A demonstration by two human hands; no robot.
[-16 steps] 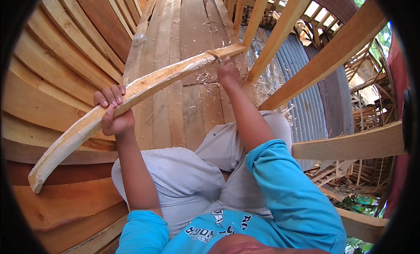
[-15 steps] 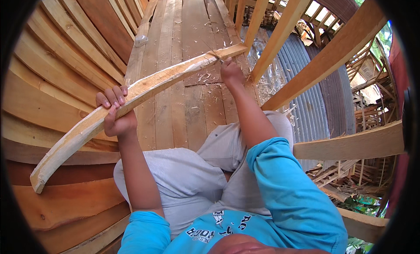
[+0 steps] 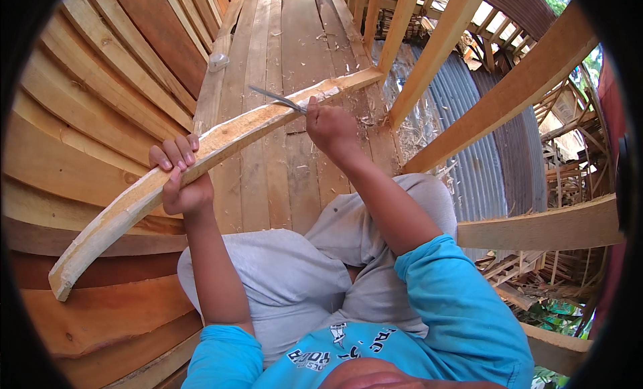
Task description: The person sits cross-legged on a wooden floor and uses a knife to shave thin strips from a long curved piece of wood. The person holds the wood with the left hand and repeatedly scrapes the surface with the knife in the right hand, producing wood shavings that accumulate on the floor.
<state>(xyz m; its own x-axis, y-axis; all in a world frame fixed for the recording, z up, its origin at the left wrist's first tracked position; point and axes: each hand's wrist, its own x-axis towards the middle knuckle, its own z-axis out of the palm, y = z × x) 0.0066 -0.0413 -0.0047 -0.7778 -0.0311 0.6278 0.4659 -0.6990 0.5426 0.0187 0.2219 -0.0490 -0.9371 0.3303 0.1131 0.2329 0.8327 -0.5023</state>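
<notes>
A long wooden piece [image 3: 231, 131] with a tan face and whitish rough edges runs slantwise from the lower left to the railing post at the upper right. My left hand [image 3: 184, 178] is wrapped around it left of its middle, thumb below and fingers over the top. In my right hand [image 3: 331, 127] is a knife [image 3: 276, 97], its handle hidden by the fist. The thin grey blade points left and lies across the far half of the wooden piece, against its upper surface.
Wood shavings [image 3: 301, 164] are scattered over the plank floor [image 3: 258, 181]. Boards [image 3: 87, 144] line the left side. Railing posts [image 3: 439, 54] stand at right, with corrugated sheets [image 3: 469, 121] beyond. A small clear container [image 3: 218, 62] sits near the left wall. My grey-trousered legs [image 3: 281, 268] are folded below.
My right hand has drawn back toward me and left along the wooden piece, and the knife blade now shows more plainly. The left hand keeps its grip with barely any shift.
</notes>
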